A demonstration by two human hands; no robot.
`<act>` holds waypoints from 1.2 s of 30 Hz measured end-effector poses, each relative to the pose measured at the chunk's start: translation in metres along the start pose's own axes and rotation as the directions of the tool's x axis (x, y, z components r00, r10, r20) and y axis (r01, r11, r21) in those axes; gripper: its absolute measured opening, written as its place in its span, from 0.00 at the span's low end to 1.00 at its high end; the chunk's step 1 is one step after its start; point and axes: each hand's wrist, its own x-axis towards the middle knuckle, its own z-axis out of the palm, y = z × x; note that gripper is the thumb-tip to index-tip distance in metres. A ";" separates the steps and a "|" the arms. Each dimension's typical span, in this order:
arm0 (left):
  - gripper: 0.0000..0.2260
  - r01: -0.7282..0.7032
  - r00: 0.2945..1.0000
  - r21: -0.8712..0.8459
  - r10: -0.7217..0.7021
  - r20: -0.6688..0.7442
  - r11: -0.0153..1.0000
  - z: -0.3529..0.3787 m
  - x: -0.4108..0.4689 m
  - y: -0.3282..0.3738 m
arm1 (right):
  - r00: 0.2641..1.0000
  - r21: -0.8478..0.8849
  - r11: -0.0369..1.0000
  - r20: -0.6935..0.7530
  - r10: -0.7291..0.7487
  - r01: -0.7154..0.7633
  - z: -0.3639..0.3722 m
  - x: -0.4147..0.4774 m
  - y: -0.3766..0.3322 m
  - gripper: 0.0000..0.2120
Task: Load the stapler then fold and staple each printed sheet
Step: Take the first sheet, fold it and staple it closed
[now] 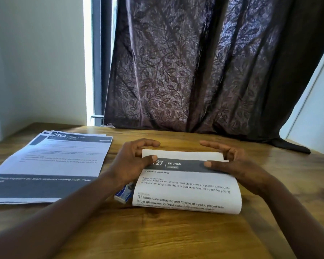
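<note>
A printed sheet point(187, 186) headed "KITCHEN" and "Lemon Juicing" lies curled over on the wooden table point(157, 234), its near part rolled up and its far edge meeting the back edge. My left hand point(133, 161) pinches the sheet's far left corner between thumb and fingers. My right hand point(230, 161) pinches the far right corner the same way. A small white and blue staple box point(124, 193) lies partly under the sheet's left side. No stapler is visible.
A stack of several printed sheets point(51, 165), the top one numbered 2764, lies on the table's left half. A dark leaf-patterned curtain point(204, 71) hangs behind the table and its hem rests on the far right edge.
</note>
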 end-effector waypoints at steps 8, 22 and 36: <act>0.12 -0.200 0.980 0.460 0.169 0.108 0.865 -0.002 0.002 -0.007 | 0.992 0.039 0.999 -0.123 0.032 -0.028 0.002 0.003 0.028 0.13; 0.10 -0.221 0.972 0.417 0.165 0.167 0.882 -0.006 0.013 -0.021 | 0.953 -0.263 0.959 -0.252 -0.170 0.102 0.003 0.011 0.077 0.03; 0.10 -0.336 0.941 0.707 0.251 0.226 0.622 0.003 0.023 -0.017 | 0.936 -0.514 0.856 -0.270 -0.224 0.057 0.002 0.018 0.073 0.02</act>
